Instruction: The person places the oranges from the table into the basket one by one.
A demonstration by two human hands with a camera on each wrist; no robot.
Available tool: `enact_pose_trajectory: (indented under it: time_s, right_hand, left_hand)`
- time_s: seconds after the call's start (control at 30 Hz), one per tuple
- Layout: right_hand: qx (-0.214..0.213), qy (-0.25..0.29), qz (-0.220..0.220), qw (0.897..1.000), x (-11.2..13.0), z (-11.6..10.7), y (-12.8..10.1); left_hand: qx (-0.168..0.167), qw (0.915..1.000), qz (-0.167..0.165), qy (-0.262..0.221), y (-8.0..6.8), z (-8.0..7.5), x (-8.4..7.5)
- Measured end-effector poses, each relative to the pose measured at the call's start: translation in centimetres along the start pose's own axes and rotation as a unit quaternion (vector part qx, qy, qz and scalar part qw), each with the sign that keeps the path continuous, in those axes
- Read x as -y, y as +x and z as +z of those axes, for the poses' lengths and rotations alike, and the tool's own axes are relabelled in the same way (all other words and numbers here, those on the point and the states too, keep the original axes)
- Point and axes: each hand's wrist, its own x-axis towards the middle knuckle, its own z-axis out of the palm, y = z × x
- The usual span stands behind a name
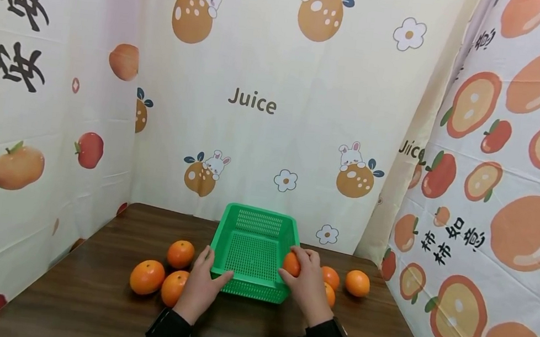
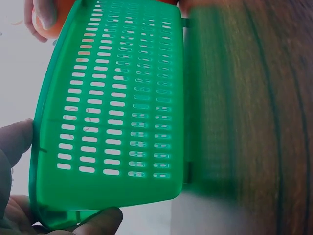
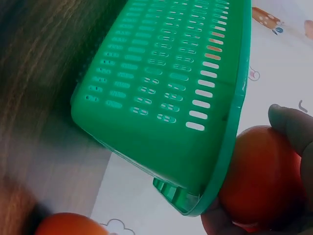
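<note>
Two hands frame the green basket [image 1: 252,253] on the brown table [image 1: 84,303] in the head view: the left hand [image 1: 202,283] grips the basket's near left corner, while the right hand [image 1: 307,284] curls round an orange [image 1: 291,264] at its right rim, loose oranges lying on both sides. Left wrist view shows the thumb [image 2: 14,142] and a fingertip [image 2: 98,220] pinching the basket's rim [image 2: 36,147], a thin hold that could slip. Right wrist view has the fruit [image 3: 259,176] pressed against the rim edge [image 3: 230,147], so I reckon it could roll outside.

basket [image 1: 255,244]: green perforated plastic, smooth, slightly glossy
orange [image 1: 291,264]: in right-hand fingers, waxy sheen
table [image 1: 99,305]: dark wood grain, matt
backdrop [image 1: 264,134]: creased printed cloth
</note>
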Motion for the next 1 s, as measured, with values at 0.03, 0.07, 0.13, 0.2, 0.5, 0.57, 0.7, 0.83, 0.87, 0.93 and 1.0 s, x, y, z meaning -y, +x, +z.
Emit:
enact_pose_trajectory:
  time_s: [0.03, 0.07, 0.13, 0.2, 0.5, 0.57, 0.7, 0.83, 0.87, 0.93, 1.0]
  right_hand:
    - [0.001, -0.009, -0.004, 1.000, 0.1, 0.0, 0.1]
    - [0.003, -0.017, -0.004, 1.000, 0.3, -0.1, 0.3]
    - [0.005, -0.036, -0.006, 0.999, 0.6, 0.0, 0.5]
    - [0.009, -0.054, -0.006, 0.999, 0.9, 0.1, 0.6]
    - [0.028, -0.124, -0.010, 0.992, 1.8, 1.0, 0.7]
    - [0.029, -0.142, -0.015, 0.989, 1.9, 1.3, 0.7]
    - [0.026, -0.176, -0.028, 0.984, 1.9, 2.0, 0.7]
    - [0.025, -0.191, -0.037, 0.981, 1.7, 2.6, 0.8]
    - [0.025, -0.191, -0.037, 0.981, 1.7, 2.8, 0.8]
    - [0.027, -0.189, -0.042, 0.981, 1.6, 2.9, 0.9]
    - [0.030, -0.188, -0.048, 0.981, 1.6, 3.1, 1.0]
  left_hand:
    - [-0.001, 1.0000, 0.006, -0.002, 0.0, 0.0, -0.1]
    - [-0.002, 0.9999, 0.012, -0.002, -0.1, 0.0, -0.2]
    - [-0.004, 0.9998, 0.017, -0.002, -0.1, -0.1, -0.2]
    - [-0.005, 0.9998, 0.019, -0.001, -0.1, -0.1, -0.3]
    - [-0.002, 0.9999, -0.007, 0.011, 0.4, 0.0, -0.3]
    - [-0.002, 0.9999, -0.009, 0.010, 0.4, 0.0, -0.2]
    - [-0.001, 0.9999, -0.007, 0.009, 0.2, 0.0, -0.2]
    - [-0.002, 0.9999, -0.009, 0.009, 0.1, 0.0, -0.3]
    - [-0.002, 0.9999, -0.008, 0.010, 0.1, 0.0, -0.3]
    - [-0.002, 0.9999, -0.010, 0.011, 0.0, 0.0, -0.4]
    - [-0.003, 0.9999, -0.008, 0.013, 0.0, 0.0, -0.4]
